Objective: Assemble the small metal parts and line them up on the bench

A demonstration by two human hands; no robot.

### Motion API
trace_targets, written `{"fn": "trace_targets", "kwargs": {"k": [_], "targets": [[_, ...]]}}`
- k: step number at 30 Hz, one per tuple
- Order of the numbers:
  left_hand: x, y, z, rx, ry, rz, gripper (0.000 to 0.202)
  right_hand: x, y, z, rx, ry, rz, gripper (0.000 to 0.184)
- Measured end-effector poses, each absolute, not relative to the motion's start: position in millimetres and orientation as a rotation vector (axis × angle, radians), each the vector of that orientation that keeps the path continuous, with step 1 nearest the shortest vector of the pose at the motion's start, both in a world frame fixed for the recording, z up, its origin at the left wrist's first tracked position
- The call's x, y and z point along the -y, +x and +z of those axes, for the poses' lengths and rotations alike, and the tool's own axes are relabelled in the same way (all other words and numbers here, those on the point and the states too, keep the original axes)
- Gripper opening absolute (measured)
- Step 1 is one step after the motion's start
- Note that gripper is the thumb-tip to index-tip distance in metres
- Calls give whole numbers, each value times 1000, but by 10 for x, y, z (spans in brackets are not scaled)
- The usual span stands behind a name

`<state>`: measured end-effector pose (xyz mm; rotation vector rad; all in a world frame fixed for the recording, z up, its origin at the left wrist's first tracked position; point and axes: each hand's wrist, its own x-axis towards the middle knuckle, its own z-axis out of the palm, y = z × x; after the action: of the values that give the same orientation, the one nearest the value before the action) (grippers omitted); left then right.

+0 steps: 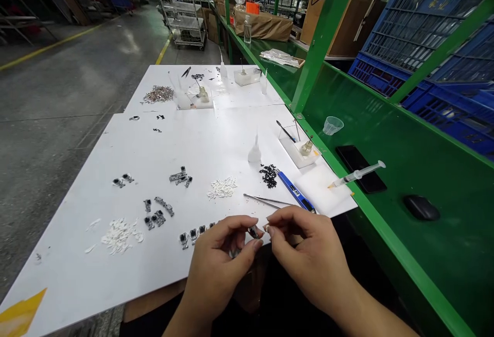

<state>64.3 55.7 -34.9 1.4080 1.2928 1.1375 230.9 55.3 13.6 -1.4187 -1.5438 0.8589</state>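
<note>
Left hand (222,262) pinched a small dark part (253,231) between thumb and forefinger, at the table's near edge; right hand (312,249) pinched a tiny pale piece (266,228) just beside it, presumably tip to tip for fine control. Tweezers (266,200) lay just beyond, likely for quick pickup. Black bits (269,176) and white bits (222,188) sat in separate heaps on the table (185,144), probably to avoid mixing. Metal parts (193,236) stood in a row, left of the hands.

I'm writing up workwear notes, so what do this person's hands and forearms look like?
The bare left hand and bare right hand wear no gloves; no rings, watches or markings show. The visible forearms have no sleeves.
</note>
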Motion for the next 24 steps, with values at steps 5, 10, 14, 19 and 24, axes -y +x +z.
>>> {"fn": "trace_targets", "kwargs": {"k": [5, 10, 14, 19, 24], "targets": [[-544, 635, -325, -1125, 1246, 1168, 17, -481, 2289, 260, 1695, -1379, 697, 19], [-550, 644, -288, -1162, 1577, 1255, 18, -466, 2278, 281, 1751, -1339, 613, 21], [-528, 653, -290, -1164, 1680, 1320, 22, -460, 2270, 293, 1769, -1348, 601, 20], [-509, 655, -299, -1175, 1687, 1342, 25, -440, 2262, 293, 1775, -1371, 586, 18], [-504, 677, -326, -1132, 1662, 1351, 26, -397, 2242, 274, 1753, -1387, 432, 16]]}}
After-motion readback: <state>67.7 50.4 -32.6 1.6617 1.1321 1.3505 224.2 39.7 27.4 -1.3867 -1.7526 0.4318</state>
